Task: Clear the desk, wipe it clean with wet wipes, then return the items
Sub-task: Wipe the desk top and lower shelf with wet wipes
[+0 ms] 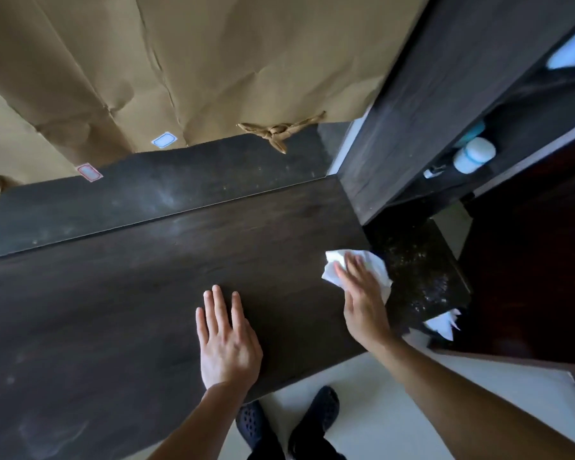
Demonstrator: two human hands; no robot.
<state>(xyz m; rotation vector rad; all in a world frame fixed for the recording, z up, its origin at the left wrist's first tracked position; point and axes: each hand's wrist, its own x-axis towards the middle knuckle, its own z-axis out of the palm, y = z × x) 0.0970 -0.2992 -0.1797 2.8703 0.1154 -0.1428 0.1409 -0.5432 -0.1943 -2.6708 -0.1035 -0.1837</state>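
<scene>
my right hand (362, 293), fingers straight, presses the wet wipe (334, 272) at the worktop's (130, 310) 3 o'clock edge; dusty surface extends toward 9 o'clock. my left hand (228, 343) lies flat, holding nothing.

Open counter (113, 310) stretches from the centre toward 9 and 10 o'clock. At 12 o'clock, hanging brown paper (213, 61) walls off the back ledge (180, 190). At 2 o'clock a tall dark cabinet panel (412, 111) stands at the counter's corner and blocks the way.
</scene>
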